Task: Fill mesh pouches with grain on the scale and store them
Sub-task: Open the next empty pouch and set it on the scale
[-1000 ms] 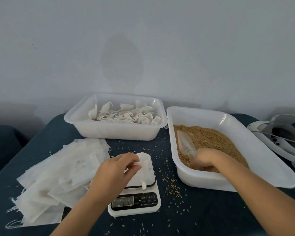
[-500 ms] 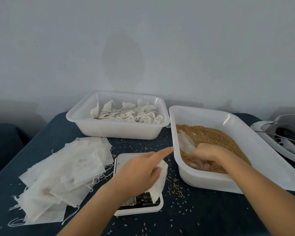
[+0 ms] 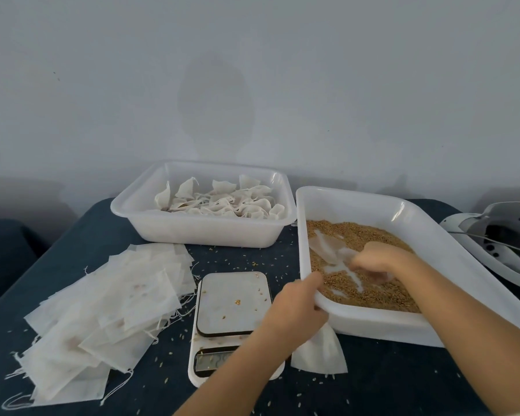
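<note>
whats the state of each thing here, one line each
scale: platform bare but for stray grains
grain tray: part full, near corner tilted up
left hand: grips the grain tray's rim, pouch hanging under it
right hand: in the grain, on a clear scoop
back tray: holds filled pouches
empty pouches: loose flat pile

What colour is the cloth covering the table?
Dark navy blue table cloth, speckled with spilled grains; the head view shows it.
</note>
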{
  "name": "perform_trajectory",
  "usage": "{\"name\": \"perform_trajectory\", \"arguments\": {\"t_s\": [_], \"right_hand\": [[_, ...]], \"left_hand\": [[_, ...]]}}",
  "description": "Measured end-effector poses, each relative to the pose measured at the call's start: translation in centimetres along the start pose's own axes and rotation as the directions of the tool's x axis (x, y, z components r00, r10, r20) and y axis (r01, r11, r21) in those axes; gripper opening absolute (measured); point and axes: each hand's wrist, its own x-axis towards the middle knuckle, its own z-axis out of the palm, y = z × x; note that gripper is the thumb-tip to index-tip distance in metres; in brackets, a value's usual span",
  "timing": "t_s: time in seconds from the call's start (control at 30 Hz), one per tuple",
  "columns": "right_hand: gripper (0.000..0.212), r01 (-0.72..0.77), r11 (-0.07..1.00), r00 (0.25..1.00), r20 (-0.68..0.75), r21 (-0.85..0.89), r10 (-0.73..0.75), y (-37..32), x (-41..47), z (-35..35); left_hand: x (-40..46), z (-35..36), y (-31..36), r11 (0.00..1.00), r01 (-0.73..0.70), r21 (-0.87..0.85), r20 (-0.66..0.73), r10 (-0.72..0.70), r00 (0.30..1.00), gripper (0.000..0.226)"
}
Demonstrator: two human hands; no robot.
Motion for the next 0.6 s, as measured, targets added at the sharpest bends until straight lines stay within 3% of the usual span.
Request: {"name": "perform_trajectory", "arguments": {"t_s": [0.07, 0.13, 0.2, 0.3, 0.47, 0.6], "right_hand": [[0.028, -0.015, 0.999, 0.997, -0.078, -0.044, 0.011, 0.7, 0.1, -0.6], [0.050, -0.058, 0.994, 0.986, -0.159, -0.093, 0.043, 1.4, 0.2, -1.3], [0.059, -0.080, 0.993, 0.979, -0.194, -0.088, 0.062, 1.9, 0.3, -1.8], [0.064, -0.119, 0.983, 0.975, -0.203, -0.139, 0.089, 2.4, 0.6, -2.4], [0.069, -0.306, 0.879, 0.925, -0.332, -0.366, 0.184, 2.8, 0.4, -5.4], [0.072, -0.303, 0.892, 0.923, -0.335, -0.336, 0.187, 2.9, 0.4, -8.3]], "left_hand": [[-0.2, 0.7, 0.0, 0.995, 0.024, -0.096, -0.055, -0.029, 0.998, 0.013], [-0.2, 1.0, -0.2, 0.988, 0.029, -0.149, -0.085, -0.042, 0.996, 0.014], [-0.2, 1.1, -0.7, 0.983, 0.032, -0.181, -0.093, -0.049, 0.994, 0.019], [-0.2, 1.2, -1.2, 0.975, 0.041, -0.217, -0.103, -0.064, 0.993, 0.033], [-0.7, 1.4, -1.9, 0.939, 0.066, -0.339, -0.114, -0.111, 0.987, 0.039], [-0.8, 1.2, -2.2, 0.935, 0.065, -0.350, -0.112, -0.111, 0.987, 0.037]]}}
